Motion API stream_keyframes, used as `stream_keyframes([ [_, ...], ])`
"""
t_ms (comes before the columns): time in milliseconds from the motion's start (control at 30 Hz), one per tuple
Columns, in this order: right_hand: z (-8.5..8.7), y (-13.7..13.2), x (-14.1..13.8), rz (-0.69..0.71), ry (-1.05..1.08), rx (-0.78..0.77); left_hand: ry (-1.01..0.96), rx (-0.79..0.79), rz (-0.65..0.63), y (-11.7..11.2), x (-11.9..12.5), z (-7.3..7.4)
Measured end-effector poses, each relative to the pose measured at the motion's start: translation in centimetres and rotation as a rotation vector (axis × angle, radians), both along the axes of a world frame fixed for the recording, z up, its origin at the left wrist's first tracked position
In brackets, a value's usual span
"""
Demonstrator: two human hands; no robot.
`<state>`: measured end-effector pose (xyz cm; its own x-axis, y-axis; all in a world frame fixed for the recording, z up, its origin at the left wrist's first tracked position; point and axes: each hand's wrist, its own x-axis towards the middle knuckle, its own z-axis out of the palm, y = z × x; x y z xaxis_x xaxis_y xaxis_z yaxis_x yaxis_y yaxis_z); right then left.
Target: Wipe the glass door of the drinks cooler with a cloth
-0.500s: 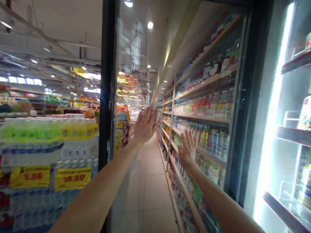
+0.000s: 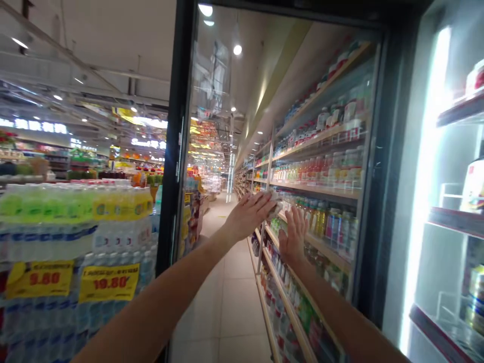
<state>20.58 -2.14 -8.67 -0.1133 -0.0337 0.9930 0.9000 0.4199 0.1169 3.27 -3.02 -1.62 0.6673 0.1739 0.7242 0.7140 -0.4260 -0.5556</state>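
Seemingly, the work at the glass door (image 2: 242, 126) is partway along: the left hand (image 2: 251, 217), fingers stretched flat over a pale cloth (image 2: 275, 205), holds it up around the door's middle, while the right hand (image 2: 294, 237), fingers loosely spread and gripping nothing visible, is raised just beside it. Blur and the clear surface (shelved bottles (image 2: 336, 166) show in it) make it hard to say which parts are done, which remain, or whether the right palm touches.
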Motion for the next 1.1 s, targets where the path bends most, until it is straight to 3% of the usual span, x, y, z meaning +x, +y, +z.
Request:
stream_keyframes([
  [100,1.6,-0.1,-1.6,0.045,-0.089,-0.010,-0.054,-0.069,-0.104,0.4,-1.2,0.6],
  [233,3.2,-0.6,-4.4,-0.010,-0.108,-0.092,-0.087,0.015,-0.239,1.2,-4.2,-0.3],
  [367,4.8,-1.1,-7.5,-0.144,-0.036,-0.131,-0.297,0.173,-0.079,1.6,-6.2,-1.6],
  [433,6.2,-0.9,-7.8,-0.203,-0.115,-0.101,-0.340,0.207,-0.028,1.5,-6.3,-1.9],
  [500,7.8,-0.6,-6.0,-0.248,-0.218,-0.063,-0.381,0.207,-0.007,1.4,-6.0,-2.0],
  [567,9.1,-0.4,-1.9,-0.284,-0.220,-0.057,-0.407,0.187,0.010,1.2,-5.7,-1.9],
  [700,10.6,-0.9,9.1,-0.410,0.069,-0.133,-0.408,0.190,0.036,1.4,-5.2,-2.0],
  [800,10.7,-1.0,13.4,-0.405,0.371,-0.101,-0.417,0.211,0.040,1.8,-5.0,-2.2],
  [867,10.6,-0.7,12.1,-0.380,0.459,-0.072,-0.429,0.207,0.037,2.0,-5.0,-2.3],
  [933,10.4,-0.2,8.0,-0.357,0.358,-0.070,-0.441,0.188,0.038,2.1,-5.0,-2.4],
  [1033,10.2,0.3,0.2,-0.275,-0.135,-0.076,-0.431,0.179,0.048,2.3,-5.3,-2.5],
  [1100,10.5,0.4,-2.8,-0.244,-0.398,-0.078,-0.410,0.185,0.060,2.4,-5.5,-2.5],
])
